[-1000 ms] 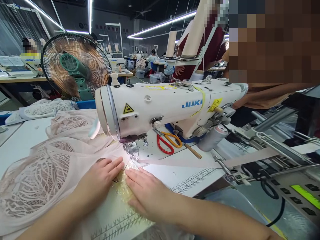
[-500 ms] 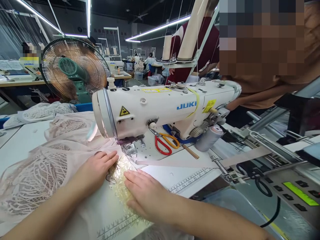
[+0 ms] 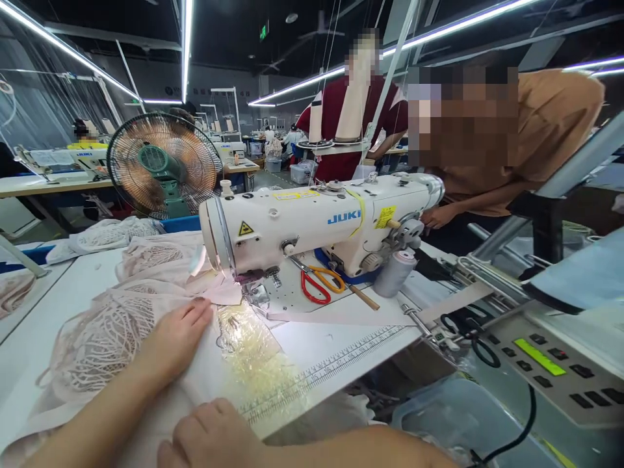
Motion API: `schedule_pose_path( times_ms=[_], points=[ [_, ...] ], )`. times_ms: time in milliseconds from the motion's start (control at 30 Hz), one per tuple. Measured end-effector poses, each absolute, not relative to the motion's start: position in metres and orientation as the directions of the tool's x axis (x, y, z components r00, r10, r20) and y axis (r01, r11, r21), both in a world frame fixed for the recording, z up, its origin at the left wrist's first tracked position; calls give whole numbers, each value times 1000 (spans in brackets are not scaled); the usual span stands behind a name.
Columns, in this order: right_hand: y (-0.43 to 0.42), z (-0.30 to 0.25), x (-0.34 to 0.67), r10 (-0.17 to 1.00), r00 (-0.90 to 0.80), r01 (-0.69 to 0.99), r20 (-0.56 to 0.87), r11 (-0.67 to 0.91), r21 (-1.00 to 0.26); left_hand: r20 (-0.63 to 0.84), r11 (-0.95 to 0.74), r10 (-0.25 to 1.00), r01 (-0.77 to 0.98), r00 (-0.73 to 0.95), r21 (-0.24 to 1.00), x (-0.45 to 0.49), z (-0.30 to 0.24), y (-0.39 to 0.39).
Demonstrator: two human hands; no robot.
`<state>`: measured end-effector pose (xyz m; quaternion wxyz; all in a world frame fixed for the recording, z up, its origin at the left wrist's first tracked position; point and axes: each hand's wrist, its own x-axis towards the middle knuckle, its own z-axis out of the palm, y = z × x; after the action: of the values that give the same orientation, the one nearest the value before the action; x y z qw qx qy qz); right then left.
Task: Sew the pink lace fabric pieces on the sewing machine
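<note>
A white JUKI sewing machine (image 3: 312, 224) stands on the white table (image 3: 331, 354). Pale pink lace fabric (image 3: 97, 338) lies spread to its left and runs under the presser foot (image 3: 256, 292). My left hand (image 3: 178, 335) lies flat on this fabric, fingers pointing at the needle. My right hand (image 3: 209, 435) sits near the table's front edge, fingers curled, on the fabric; whether it grips anything I cannot tell. A crinkled clear plastic patch (image 3: 248, 351) glints on the table between the hands and the needle.
Red- and orange-handled scissors (image 3: 319, 283) and a grey thread cone (image 3: 392, 273) lie behind the needle. A fan (image 3: 163, 166) stands at the back left. Two people (image 3: 487, 149) stand behind the machine, one with a hand at its right end. A control panel (image 3: 550, 364) sits right.
My right hand has pulled back from beside the needle to the table's front edge. My left hand slid back a little. The view tilted up and drew away.
</note>
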<state>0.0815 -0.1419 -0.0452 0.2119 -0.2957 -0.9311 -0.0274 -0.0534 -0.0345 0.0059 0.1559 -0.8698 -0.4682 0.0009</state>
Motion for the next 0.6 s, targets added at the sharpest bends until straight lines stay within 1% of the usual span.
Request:
schedule_pose_path(
  times_ms=[100, 167, 200, 267, 333, 367, 433, 500, 533, 567, 600],
  points=[
    [-139, -43, 94, 496, -769, 530, 404, 848, -33, 190, -430, 844, 844, 502, -321, -90, 0, -74],
    [-139, -38, 113, 483, -791, 509, 375, 860, -35, 198, -348, 881, 871, 430, -346, -116, -6, -102],
    [-139, -33, 123, 486, -803, 503, 345, 863, -46, 179, -309, 903, 879, 391, -363, -127, -9, -115],
    [-139, -19, 142, 490, -842, 484, 225, 871, -84, 118, -232, 949, 900, 294, -369, -143, -14, -134],
    [-138, 0, 156, 462, -884, 453, 70, 884, -120, 47, -189, 975, 925, 217, -330, -150, -13, -144],
    [-137, 11, 163, 449, -893, 445, 7, 886, -132, 35, -176, 980, 942, 194, -287, -151, -9, -146],
    [-134, 32, 177, 444, -894, 448, -59, 881, -155, 113, -146, 980, 979, 163, -145, -150, 5, -146],
    [-130, 51, 195, 466, -883, 465, -49, 857, -222, 224, -114, 970, 991, 96, 72, -149, 28, -142],
    [-127, 59, 205, 472, -881, 463, -33, 846, -265, 251, -98, 967, 977, 48, 190, -150, 40, -139],
    [-123, 66, 215, 472, -881, 455, -22, 836, -306, 245, -79, 969, 953, 5, 293, -150, 51, -136],
    [-119, 72, 223, 469, -883, 449, -22, 829, -332, 215, -51, 976, 929, -31, 367, -151, 61, -133]
  ],
)
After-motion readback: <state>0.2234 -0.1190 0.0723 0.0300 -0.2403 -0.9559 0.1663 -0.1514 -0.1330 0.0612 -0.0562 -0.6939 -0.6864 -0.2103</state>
